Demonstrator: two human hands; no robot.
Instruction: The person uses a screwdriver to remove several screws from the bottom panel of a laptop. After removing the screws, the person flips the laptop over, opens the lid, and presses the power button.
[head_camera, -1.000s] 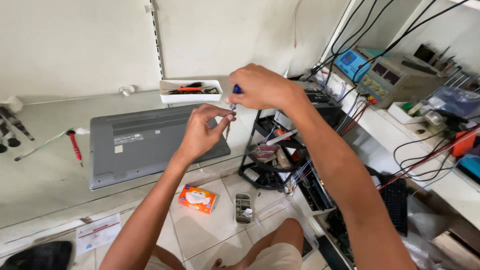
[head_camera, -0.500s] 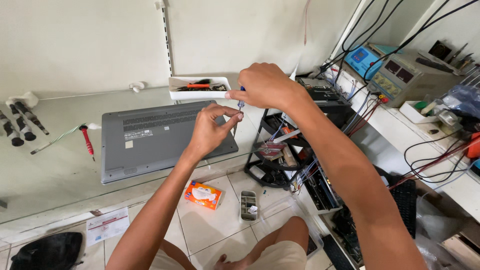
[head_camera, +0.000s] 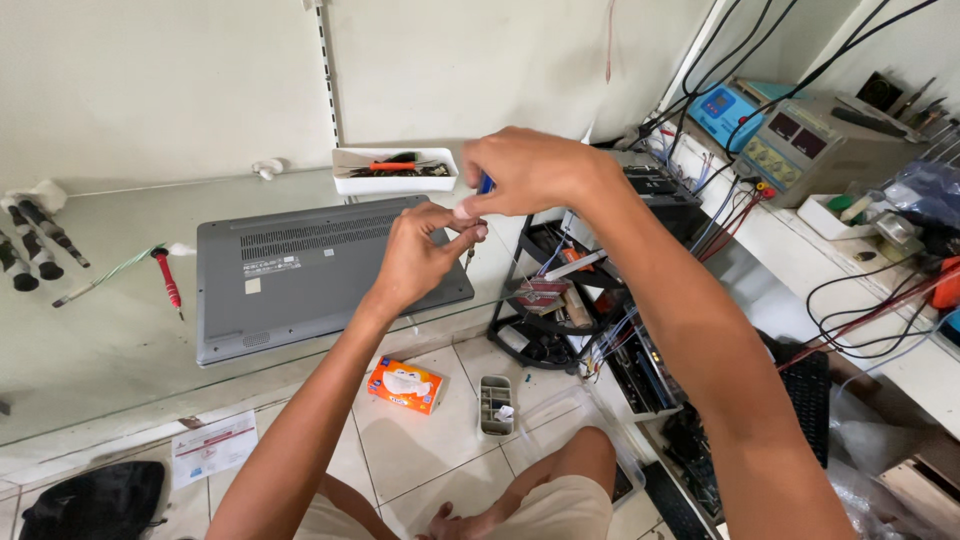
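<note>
Daylight is falling on a plain white wall (head_camera: 150, 80) behind a pale worktop (head_camera: 90, 330), with white floor tiles (head_camera: 420, 450) showing below.

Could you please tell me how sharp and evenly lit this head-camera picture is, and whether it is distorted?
Head view: soft, even daylight, no hard shadows; the laptop and both hands are sharp; the glass tabletop shows mild glare; wide-angle lens bends the edges, stretching the right forearm.
</note>
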